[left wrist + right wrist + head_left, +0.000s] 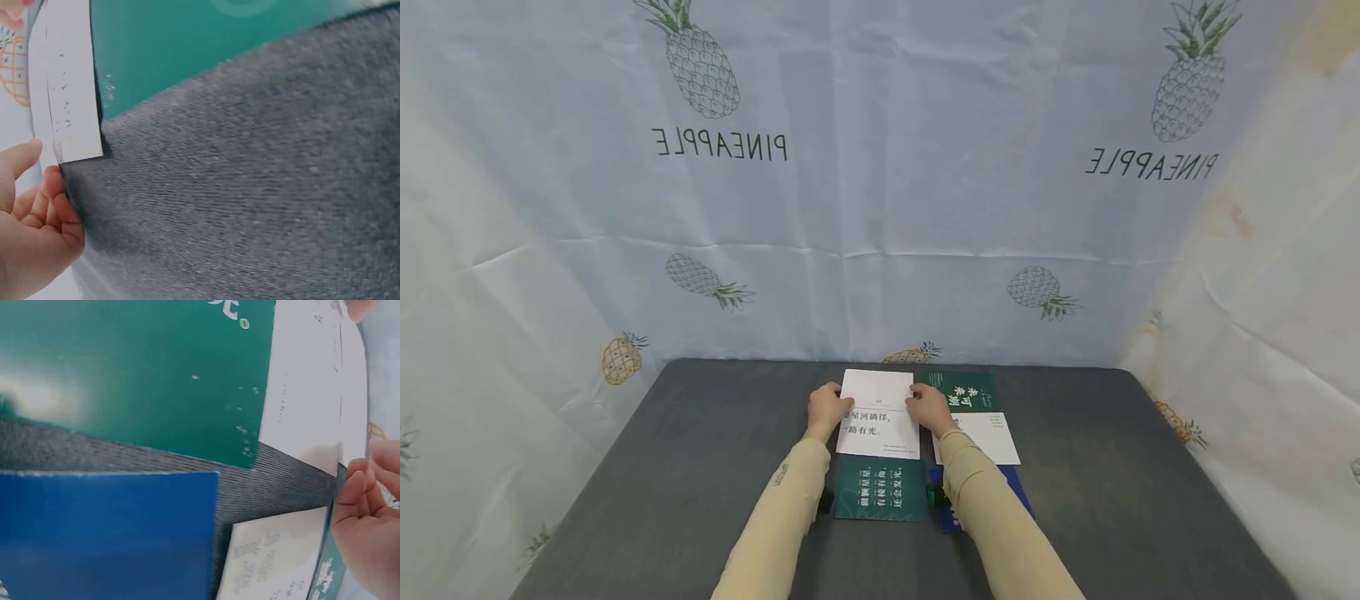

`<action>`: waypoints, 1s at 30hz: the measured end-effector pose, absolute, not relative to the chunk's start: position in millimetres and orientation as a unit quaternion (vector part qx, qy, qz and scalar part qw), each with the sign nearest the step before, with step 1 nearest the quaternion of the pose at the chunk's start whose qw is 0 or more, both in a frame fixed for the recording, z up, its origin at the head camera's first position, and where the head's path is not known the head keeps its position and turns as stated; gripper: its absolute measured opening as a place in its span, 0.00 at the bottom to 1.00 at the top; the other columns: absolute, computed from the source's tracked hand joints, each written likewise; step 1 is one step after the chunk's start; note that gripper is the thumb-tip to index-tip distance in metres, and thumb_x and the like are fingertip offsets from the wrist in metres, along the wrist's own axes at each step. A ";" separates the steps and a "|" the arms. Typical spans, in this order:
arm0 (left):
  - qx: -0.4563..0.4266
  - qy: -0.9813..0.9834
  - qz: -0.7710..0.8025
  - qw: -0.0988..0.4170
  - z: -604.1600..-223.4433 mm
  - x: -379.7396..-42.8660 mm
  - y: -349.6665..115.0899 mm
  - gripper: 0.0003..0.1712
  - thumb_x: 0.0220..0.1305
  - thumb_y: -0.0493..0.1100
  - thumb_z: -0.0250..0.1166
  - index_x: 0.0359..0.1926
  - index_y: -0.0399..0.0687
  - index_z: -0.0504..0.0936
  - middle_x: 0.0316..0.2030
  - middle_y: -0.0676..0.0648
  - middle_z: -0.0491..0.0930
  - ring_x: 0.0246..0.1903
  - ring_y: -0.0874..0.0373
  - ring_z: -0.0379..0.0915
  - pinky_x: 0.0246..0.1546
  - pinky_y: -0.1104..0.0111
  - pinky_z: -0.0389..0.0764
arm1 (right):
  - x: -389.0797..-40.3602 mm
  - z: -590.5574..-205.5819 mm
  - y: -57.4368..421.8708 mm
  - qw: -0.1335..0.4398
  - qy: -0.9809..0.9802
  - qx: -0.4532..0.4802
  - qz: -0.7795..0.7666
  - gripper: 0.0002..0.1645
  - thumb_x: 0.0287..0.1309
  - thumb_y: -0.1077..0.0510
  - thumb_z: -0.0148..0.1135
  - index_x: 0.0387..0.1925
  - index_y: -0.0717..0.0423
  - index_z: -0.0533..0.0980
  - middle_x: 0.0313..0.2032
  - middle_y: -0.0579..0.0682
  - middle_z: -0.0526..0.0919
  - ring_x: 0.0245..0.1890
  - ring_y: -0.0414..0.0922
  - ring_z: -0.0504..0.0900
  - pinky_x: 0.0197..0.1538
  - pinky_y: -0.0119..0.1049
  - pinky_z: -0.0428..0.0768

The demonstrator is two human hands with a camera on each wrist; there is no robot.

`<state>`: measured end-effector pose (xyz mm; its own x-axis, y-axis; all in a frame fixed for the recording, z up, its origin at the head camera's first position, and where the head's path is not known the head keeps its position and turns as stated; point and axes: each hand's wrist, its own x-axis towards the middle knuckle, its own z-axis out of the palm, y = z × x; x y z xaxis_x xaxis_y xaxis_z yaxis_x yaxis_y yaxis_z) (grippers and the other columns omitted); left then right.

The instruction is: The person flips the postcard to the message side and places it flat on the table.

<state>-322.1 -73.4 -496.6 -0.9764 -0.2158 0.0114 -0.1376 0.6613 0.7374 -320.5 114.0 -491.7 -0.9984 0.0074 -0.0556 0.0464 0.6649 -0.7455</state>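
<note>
A dark grey desk with rounded back corners is seen, its surface finely ribbed in the wrist views. Pale cloth is hung behind the desk and along both its sides, and is crossed by a long horizontal crease above the desk's back edge. High over the desk, two large outlined pineapples are printed, with mirrored lettering set beneath each. Lower, nearer the desk's back edge, two tilted grey pineapples are shown. Orange pineapples are printed near the desk's back left corner, behind its back edge and beside its right edge.
</note>
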 end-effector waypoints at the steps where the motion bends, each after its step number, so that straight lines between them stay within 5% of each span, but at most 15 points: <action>1: 0.099 -0.908 -0.403 0.051 -495.5 -322.8 -73.2 0.22 0.56 0.40 0.64 0.49 0.30 0.76 0.45 0.33 0.80 0.42 0.43 0.78 0.45 0.55 0.78 | -321.4 -490.2 114.2 0.021 0.909 0.013 -0.417 0.23 0.62 0.60 0.53 0.58 0.64 0.70 0.53 0.62 0.77 0.50 0.55 0.77 0.51 0.48 0.76; 15: 0.036 -0.892 -0.446 0.069 -454.7 -333.7 -36.9 0.28 0.60 0.46 0.63 0.55 0.31 0.73 0.49 0.33 0.78 0.49 0.41 0.76 0.50 0.54 0.76 | -331.9 -461.0 157.2 -0.010 0.906 0.019 -0.422 0.24 0.64 0.55 0.52 0.59 0.62 0.70 0.56 0.64 0.74 0.55 0.59 0.73 0.54 0.51 0.73; 23: -0.014 -0.852 -0.522 -0.021 -448.5 -328.4 -8.1 0.30 0.66 0.51 0.54 0.62 0.34 0.67 0.55 0.35 0.75 0.55 0.42 0.72 0.54 0.53 0.73 | -324.4 -459.5 199.9 -0.019 0.907 0.052 -0.417 0.25 0.66 0.57 0.49 0.60 0.66 0.67 0.57 0.68 0.71 0.55 0.61 0.72 0.54 0.53 0.72; 30: -0.039 -0.826 -0.553 -0.104 -452.5 -322.7 14.5 0.36 0.71 0.60 0.36 0.66 0.39 0.63 0.61 0.37 0.69 0.62 0.42 0.65 0.61 0.51 0.67 | -315.3 -467.7 222.5 -0.010 0.917 0.091 -0.389 0.28 0.65 0.59 0.49 0.62 0.70 0.62 0.60 0.71 0.66 0.60 0.65 0.67 0.59 0.55 0.69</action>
